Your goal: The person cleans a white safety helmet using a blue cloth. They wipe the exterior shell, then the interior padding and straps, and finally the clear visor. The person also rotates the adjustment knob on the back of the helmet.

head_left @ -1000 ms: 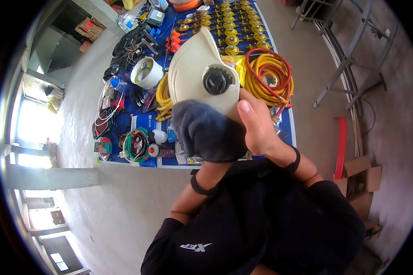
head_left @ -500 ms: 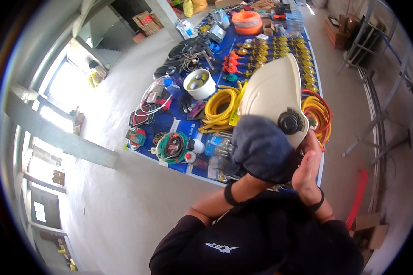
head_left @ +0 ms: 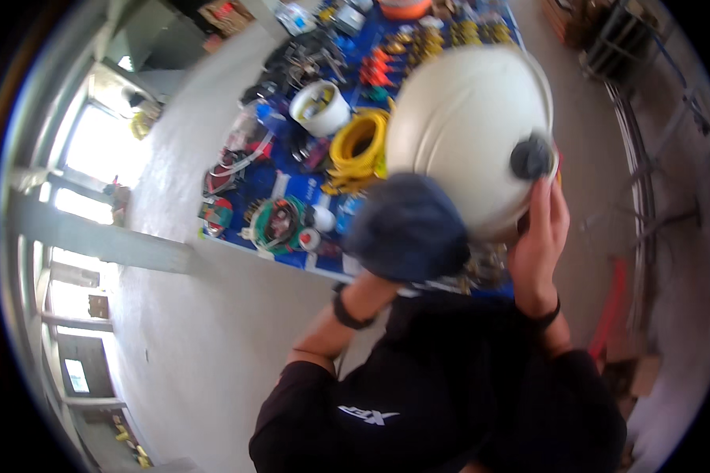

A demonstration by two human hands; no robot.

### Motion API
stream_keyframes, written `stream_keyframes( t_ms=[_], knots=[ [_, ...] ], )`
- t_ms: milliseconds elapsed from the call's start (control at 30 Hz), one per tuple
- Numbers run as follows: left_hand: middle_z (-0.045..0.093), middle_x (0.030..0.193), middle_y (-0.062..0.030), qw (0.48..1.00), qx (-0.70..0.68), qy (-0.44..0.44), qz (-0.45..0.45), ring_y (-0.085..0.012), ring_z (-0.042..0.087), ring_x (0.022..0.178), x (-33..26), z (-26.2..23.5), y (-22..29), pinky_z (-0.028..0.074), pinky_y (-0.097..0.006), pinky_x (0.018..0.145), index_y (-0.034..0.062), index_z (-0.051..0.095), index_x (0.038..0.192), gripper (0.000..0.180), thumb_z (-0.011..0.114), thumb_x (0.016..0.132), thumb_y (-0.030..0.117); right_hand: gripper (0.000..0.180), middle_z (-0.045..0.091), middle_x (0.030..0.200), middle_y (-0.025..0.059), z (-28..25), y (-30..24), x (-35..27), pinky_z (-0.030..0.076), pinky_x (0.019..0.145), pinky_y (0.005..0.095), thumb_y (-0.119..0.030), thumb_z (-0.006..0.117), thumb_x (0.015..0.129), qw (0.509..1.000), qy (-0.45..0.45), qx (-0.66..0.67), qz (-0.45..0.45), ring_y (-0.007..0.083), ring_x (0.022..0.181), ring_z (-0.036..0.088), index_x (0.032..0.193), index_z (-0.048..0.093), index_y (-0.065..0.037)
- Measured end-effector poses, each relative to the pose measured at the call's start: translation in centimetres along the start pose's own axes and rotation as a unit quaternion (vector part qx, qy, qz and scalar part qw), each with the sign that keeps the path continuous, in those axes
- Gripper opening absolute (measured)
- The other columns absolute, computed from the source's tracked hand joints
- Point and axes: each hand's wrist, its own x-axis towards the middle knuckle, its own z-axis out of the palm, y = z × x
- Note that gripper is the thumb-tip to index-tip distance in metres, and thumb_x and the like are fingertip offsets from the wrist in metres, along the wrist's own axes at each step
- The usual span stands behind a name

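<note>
A cream hard hat with a black round knob on its side is held up in front of me. My right hand grips its lower right rim, fingers stretched along the shell below the knob. A dark blue-grey cloth covers my left hand, hiding its fingers; the cloth is bunched beside the lower left of the shell and blurred by motion. Below the hat, behind my hands, lie small metal fittings on the blue-covered table.
Yellow hose, a white bucket, a green cable coil, red valves and rows of brass fittings crowd the table. A red strip and a cardboard box are on the floor at right.
The hard hat has turned, so more of its rounded shell faces me. My left hand with the cloth has moved left and the view has shifted; my right hand stays on the rim.
</note>
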Motion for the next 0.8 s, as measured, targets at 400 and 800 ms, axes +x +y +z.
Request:
stream_keyframes(
  t_ms=[400,800],
  knots=[
    [0.059,0.136,-0.0192,0.96,0.075,-0.047,-0.265,-0.0363,0.049,0.132,-3.1,-0.4,-8.0,0.032,-0.042,0.117,0.0003,0.056,0.136,0.055,0.074,0.086,0.011,0.046,0.055,0.139,0.0112,-8.8,-3.1,2.7,0.04,0.107,0.043,-0.033,0.039,0.109,0.984,0.17,-0.013,-0.056,0.0257,0.128,0.052,0.141,0.049,-0.001],
    [0.064,0.123,-0.0235,0.953,-0.047,-0.228,-0.195,-0.0455,0.057,0.117,-3.9,5.4,-5.1,0.044,-0.047,0.105,0.0008,0.063,0.125,0.039,0.066,0.089,0.013,0.046,0.055,0.141,0.0121,-12.3,-1.4,1.9,0.041,0.108,0.0457,-0.033,0.044,0.107,0.967,0.255,-0.009,-0.011,0.0281,0.129,0.052,0.141,0.05,-0.002]
  ],
)
